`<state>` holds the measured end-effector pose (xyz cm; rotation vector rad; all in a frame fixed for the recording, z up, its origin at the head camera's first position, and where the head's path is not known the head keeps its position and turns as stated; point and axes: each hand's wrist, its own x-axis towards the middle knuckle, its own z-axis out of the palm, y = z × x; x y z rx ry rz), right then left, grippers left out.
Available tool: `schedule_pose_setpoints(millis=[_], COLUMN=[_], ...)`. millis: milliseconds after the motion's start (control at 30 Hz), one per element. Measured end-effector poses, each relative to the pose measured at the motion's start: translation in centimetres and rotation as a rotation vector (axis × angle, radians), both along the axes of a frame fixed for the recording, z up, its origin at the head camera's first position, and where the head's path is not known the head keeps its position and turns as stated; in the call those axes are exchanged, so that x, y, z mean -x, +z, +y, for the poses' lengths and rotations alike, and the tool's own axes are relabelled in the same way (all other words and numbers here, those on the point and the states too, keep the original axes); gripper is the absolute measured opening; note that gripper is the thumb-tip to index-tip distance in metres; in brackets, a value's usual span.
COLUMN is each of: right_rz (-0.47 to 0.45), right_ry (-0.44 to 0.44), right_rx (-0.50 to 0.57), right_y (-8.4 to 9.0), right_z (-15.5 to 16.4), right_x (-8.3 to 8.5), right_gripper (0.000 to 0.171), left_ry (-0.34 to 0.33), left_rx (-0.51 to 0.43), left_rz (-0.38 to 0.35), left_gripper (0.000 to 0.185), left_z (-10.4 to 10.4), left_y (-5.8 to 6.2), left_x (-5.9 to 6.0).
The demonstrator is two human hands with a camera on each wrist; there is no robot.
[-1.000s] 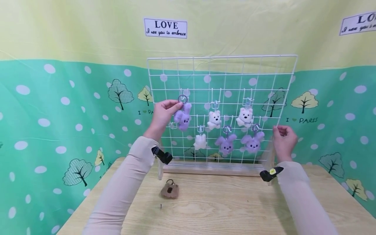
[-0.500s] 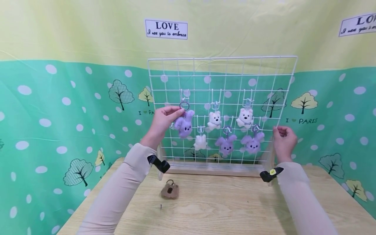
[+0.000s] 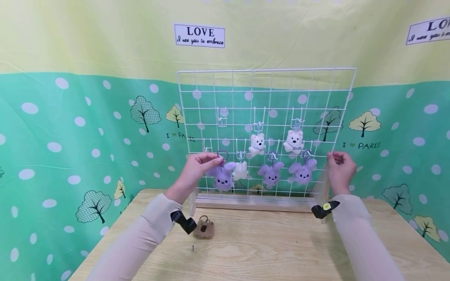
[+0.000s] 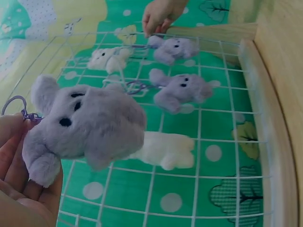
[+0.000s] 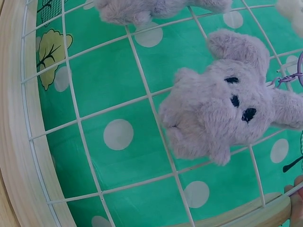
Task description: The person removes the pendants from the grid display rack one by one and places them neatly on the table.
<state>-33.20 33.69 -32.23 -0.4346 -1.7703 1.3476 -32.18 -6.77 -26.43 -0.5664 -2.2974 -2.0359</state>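
Tree-print backdrop point(image 3: 63, 183) behind wooden table point(image 3: 267, 244).

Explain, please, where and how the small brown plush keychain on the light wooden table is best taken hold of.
Probably pinch its dark round ring from above: it sticks out, uncovered, from the end of the brown keychain facing the white wire grid. The soft body would likely squash.

The held toy point(image 4: 94, 120) is fluffy, matt plush.
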Motion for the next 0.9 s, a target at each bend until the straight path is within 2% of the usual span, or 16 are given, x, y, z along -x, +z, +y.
schedule_pose_setpoints(millis=[233,600,900], right_rz=[0.008,0.009,-0.004], right_ry=[0.001,-0.003,-0.001], right_rx=[-0.004,-0.006,-0.012], right_y=[0.0,0.1,0.1], right_z=[0.0,0.2,0.1], right_x=[0.0,-0.1,-0.2], right_gripper=[0.021,0.019,0.023], left_ry=[-0.023,-0.113,-0.214], left_rx=[0.044,0.106,0.066], left_rz=[-0.014,-0.018,-0.061], left_gripper=[0.024,0.025,0.030], left_z=[-0.3,-1.4,-2.0], left_y=[-2.6,-8.0,-11.6], left_x=[-0.9,-2.0,-2.9])
